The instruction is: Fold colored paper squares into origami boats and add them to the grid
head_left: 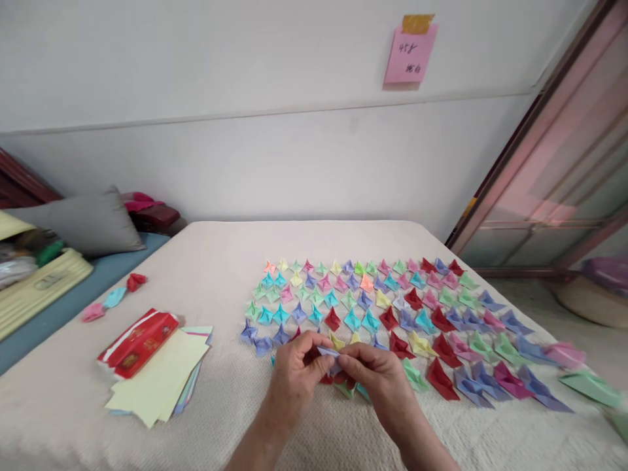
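Between my two hands is a small folded piece of lavender paper, pinched by the fingertips of both. My left hand grips its left side, thumb and forefinger closed on it. On the other side my right hand pinches the right end. The fingers cover much of the paper, so its full shape is hidden. Behind and beneath the hands spread rows of small folded paper boats in red, blue, green, pink and yellow. A few of them are partly covered by my hands.
Left of the rows, a red and white packet lies on a stack of coloured paper sheets. Three crumpled paper pieces lie farther left on the cream-covered table. A pink note is taped to the wall behind.
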Demonstrator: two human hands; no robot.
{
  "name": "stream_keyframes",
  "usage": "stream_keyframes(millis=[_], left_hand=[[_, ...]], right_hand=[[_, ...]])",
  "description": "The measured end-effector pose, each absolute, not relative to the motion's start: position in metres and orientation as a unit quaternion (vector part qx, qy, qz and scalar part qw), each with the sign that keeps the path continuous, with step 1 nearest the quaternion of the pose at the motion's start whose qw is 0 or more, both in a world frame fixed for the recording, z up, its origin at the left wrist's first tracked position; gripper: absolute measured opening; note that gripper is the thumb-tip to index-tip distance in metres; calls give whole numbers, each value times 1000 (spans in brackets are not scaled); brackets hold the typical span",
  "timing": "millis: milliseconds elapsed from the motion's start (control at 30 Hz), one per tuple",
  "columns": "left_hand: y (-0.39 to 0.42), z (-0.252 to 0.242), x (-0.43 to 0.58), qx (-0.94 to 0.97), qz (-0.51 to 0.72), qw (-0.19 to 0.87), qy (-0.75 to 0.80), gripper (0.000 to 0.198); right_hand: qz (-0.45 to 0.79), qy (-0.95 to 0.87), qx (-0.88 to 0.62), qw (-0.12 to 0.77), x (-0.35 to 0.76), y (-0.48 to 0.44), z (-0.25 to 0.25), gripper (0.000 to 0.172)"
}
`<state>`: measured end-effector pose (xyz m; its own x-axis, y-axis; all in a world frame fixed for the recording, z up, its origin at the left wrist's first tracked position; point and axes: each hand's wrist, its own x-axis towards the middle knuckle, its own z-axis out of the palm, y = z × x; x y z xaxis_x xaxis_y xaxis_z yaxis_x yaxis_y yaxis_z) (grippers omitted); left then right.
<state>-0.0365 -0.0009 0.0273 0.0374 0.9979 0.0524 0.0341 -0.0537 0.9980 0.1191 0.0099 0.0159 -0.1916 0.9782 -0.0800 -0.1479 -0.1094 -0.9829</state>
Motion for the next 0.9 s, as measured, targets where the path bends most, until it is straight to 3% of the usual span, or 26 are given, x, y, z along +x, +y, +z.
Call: stream_keyframes(millis=[200, 300, 467, 633, 900], left_hand=[[-2, 32, -42, 508, 477, 563, 444, 24], [-2, 36, -45, 504, 471, 579, 435, 21], [-2, 35, -45, 560, 466, 505, 463, 12], [-2, 29, -47, 602, 459, 431, 490, 18], [3, 24, -51, 478, 459, 548, 510, 15]], right_hand=[[625, -456, -418, 475, 121, 11, 11, 26], [637, -444, -410, 478, 123, 11, 8, 26], [638, -451, -410, 470, 122, 11, 7, 25], [646, -442, -422, 458, 121, 10, 8, 24], [644, -456, -433, 436, 117, 10, 8, 25]])
